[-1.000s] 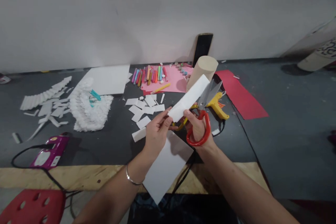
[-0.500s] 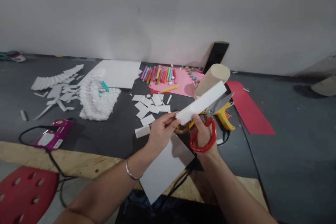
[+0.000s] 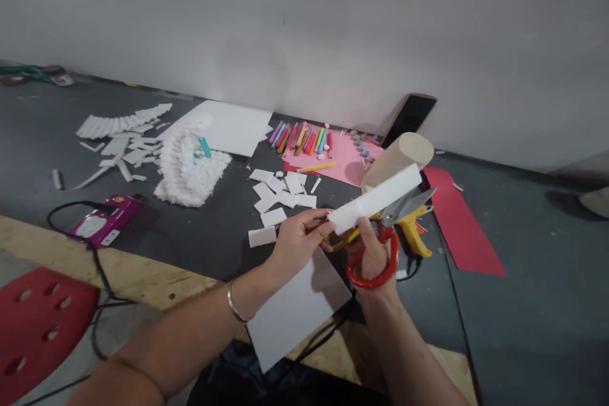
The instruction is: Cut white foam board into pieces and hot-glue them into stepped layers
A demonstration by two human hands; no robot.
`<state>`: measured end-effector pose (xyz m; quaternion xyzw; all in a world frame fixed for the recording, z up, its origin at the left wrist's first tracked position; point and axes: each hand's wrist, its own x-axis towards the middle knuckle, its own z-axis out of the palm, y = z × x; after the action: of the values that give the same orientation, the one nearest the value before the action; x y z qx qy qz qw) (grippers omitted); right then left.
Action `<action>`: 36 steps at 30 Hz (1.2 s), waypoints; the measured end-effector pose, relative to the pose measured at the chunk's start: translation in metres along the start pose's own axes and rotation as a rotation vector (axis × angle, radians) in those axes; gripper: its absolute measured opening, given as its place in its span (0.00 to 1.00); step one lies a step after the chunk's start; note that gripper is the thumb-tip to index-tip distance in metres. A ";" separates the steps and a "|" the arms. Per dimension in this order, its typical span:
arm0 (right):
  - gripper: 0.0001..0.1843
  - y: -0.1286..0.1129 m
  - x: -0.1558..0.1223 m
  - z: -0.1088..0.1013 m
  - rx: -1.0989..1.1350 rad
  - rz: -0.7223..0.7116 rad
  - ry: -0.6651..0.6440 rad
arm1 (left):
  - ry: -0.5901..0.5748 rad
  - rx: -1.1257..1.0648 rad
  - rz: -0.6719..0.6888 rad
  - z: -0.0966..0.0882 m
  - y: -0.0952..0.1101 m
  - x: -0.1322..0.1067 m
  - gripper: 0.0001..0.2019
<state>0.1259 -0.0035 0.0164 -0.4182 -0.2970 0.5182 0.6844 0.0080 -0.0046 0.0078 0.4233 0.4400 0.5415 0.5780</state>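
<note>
Between the fingers of my left hand [image 3: 299, 242] is the left end of a folded white paper strip [image 3: 380, 195]. My right hand [image 3: 372, 263] has its thumb on the strip's lower edge and also carries scissors [image 3: 394, 260] with red handles, their blades apart and pointing up and right behind the strip. A thin yellow thing [image 3: 349, 240], mostly hidden, lies below the strip. A white sheet [image 3: 299, 314] lies under my hands, over the table's front edge. Several cut white paper pieces [image 3: 273, 217] are left of my hands.
Behind the strip stands a beige cylinder [image 3: 397, 155], and beyond it a phone [image 3: 409, 119] leans on the wall. A yellow glue gun [image 3: 415, 236] and red paper [image 3: 469, 228] lie right. Crayons [image 3: 302, 138], a fluffy white piece [image 3: 183, 171] and a purple device [image 3: 107, 221] are left.
The camera view has tilted and shifted slightly, so the table's things appear displaced. My hands keep the same hold on the strip and scissors.
</note>
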 end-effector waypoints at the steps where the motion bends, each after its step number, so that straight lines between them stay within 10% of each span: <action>1: 0.09 -0.001 0.000 0.000 -0.018 -0.005 -0.008 | -0.006 -0.002 0.000 0.000 0.000 0.000 0.23; 36: 0.15 0.014 0.011 -0.019 -0.192 -0.079 0.027 | -0.103 -0.105 -0.037 0.004 0.002 0.003 0.16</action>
<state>0.1386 0.0039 -0.0050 -0.4770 -0.3524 0.4540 0.6650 0.0116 -0.0013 0.0111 0.4117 0.3884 0.5305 0.6311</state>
